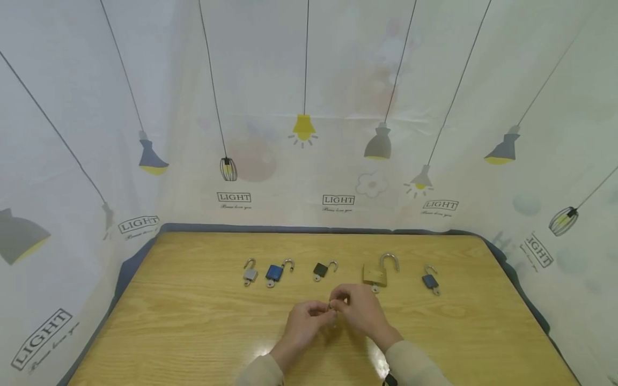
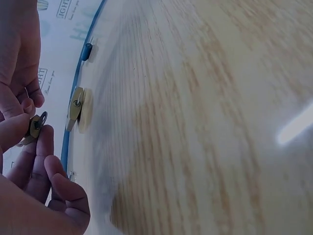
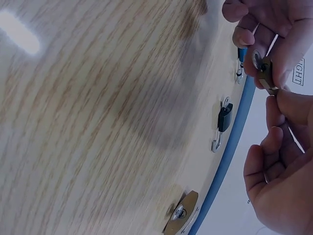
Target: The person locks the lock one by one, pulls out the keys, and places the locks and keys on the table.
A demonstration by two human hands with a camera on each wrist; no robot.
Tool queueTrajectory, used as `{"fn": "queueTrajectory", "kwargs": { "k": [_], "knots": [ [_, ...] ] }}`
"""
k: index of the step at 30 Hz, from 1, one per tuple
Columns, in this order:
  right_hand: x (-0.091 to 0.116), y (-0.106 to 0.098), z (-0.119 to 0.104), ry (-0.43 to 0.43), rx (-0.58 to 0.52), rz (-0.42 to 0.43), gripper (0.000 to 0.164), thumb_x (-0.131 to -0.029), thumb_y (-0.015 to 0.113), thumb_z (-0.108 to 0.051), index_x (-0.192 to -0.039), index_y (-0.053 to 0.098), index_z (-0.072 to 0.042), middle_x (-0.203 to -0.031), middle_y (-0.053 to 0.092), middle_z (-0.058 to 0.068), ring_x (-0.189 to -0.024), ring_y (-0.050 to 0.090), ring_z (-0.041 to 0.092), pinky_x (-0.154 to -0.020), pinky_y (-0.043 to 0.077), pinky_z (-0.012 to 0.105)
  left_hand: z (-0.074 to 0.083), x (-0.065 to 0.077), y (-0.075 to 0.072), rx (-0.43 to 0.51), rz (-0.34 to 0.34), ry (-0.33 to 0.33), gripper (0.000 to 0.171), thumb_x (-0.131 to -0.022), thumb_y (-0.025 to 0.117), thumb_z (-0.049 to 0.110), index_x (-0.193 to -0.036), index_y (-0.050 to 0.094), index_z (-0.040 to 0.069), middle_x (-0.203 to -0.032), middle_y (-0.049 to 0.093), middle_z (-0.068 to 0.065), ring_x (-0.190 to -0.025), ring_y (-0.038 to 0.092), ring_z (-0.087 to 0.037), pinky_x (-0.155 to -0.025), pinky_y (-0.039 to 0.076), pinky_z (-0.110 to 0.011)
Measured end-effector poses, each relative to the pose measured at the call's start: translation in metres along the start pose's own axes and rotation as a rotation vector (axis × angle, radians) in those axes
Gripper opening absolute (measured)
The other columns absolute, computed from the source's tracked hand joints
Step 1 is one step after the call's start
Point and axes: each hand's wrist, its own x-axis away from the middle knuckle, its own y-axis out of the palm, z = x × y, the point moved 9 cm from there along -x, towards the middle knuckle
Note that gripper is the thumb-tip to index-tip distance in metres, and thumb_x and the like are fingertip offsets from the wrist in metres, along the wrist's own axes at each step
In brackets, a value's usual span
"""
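Just above the table in the head view, my left hand (image 1: pixel 305 323) and right hand (image 1: pixel 361 310) meet over a small brass padlock (image 3: pixel 265 77). Left thumb and fingers pinch its body, and a key (image 3: pixel 257 59) sticks out of its lower face. My right thumb and index finger (image 3: pixel 272 110) pinch the opposite end, where the shackle is mostly hidden by the fingertips. Behind the right hand lies a larger brass padlock (image 1: pixel 374 275), its shackle open and a key in it. Beyond both hands is a black padlock (image 1: pixel 321 269), likewise open and keyed.
Farther left on the wooden table (image 1: pixel 193 332) lie a silver padlock (image 1: pixel 250 274) and a blue padlock (image 1: pixel 274 273). A smaller blue padlock (image 1: pixel 429 281) lies at the right. All have raised shackles and keys. A lamp-printed curtain (image 1: pixel 270 80) surrounds the table's back and sides.
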Motion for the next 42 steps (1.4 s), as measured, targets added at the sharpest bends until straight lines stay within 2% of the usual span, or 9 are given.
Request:
{"fn": "queueTrajectory", "kwargs": {
  "k": [9,16,22,27,32,37,42],
  "knots": [
    [0.003,0.004,0.002,-0.013,-0.015,-0.022,0.006,-0.085,0.071,-0.022,-0.084,0.067,-0.016,-0.080,0.066,-0.010,-0.064,0.051,0.006,-0.058,0.045,0.024,-0.012,-0.002,0.000,-0.040,-0.015,-0.012,0.022,-0.083,0.073,0.029,-0.095,0.070,0.011,-0.095,0.069,-0.001,-0.091,0.057,-0.016,-0.081,0.045,-0.037],
    [0.008,0.003,0.007,0.036,-0.011,-0.033,0.015,-0.089,0.067,-0.019,-0.102,0.067,-0.012,-0.082,0.064,-0.007,-0.059,0.049,0.009,-0.051,0.043,0.025,-0.014,-0.002,-0.005,-0.066,0.015,-0.021,0.026,-0.081,0.074,0.032,-0.096,0.070,0.010,-0.095,0.070,-0.001,-0.089,0.058,-0.016,-0.080,0.047,-0.039],
    [0.014,0.003,0.013,0.097,-0.023,0.002,0.008,-0.087,0.068,-0.017,-0.094,0.068,-0.014,-0.082,0.064,-0.007,-0.067,0.050,0.009,-0.059,0.044,0.025,-0.015,-0.006,-0.011,-0.066,0.028,-0.041,0.029,-0.081,0.074,0.035,-0.098,0.070,0.012,-0.099,0.070,-0.001,-0.095,0.059,-0.017,-0.088,0.047,-0.044],
    [0.020,0.008,0.017,0.137,-0.084,0.022,0.005,-0.085,0.069,-0.015,-0.090,0.068,-0.014,-0.081,0.065,-0.006,-0.066,0.051,0.010,-0.059,0.044,0.024,-0.014,-0.010,-0.016,-0.052,0.025,-0.047,0.027,-0.082,0.073,0.034,-0.098,0.070,0.013,-0.106,0.069,-0.002,-0.104,0.058,-0.020,-0.094,0.045,-0.048],
    [0.027,0.015,0.016,0.166,-0.153,0.040,0.004,-0.085,0.069,-0.014,-0.089,0.069,-0.013,-0.081,0.066,-0.005,-0.068,0.052,0.010,-0.061,0.045,0.024,-0.013,-0.013,-0.021,-0.031,0.034,-0.053,0.029,-0.084,0.071,0.032,-0.103,0.069,0.011,-0.112,0.068,-0.006,-0.108,0.058,-0.023,-0.095,0.045,-0.049],
    [0.030,0.023,0.015,0.217,-0.220,0.054,0.005,-0.087,0.068,-0.017,-0.089,0.068,-0.013,-0.084,0.066,-0.003,-0.075,0.055,0.011,-0.068,0.048,0.028,-0.012,-0.014,-0.022,0.001,0.037,-0.050,0.030,-0.087,0.069,0.031,-0.106,0.068,0.008,-0.114,0.067,-0.009,-0.112,0.056,-0.026,-0.098,0.044,-0.050],
    [0.031,0.027,0.017,0.263,-0.300,0.079,0.013,-0.087,0.068,-0.022,-0.091,0.068,-0.010,-0.088,0.067,0.000,-0.083,0.059,0.013,-0.078,0.051,0.036,0.002,-0.008,-0.022,0.045,0.026,-0.046,0.030,-0.088,0.068,0.027,-0.106,0.068,0.003,-0.112,0.068,-0.011,-0.110,0.057,-0.027,-0.096,0.044,-0.050]
  ]
}}
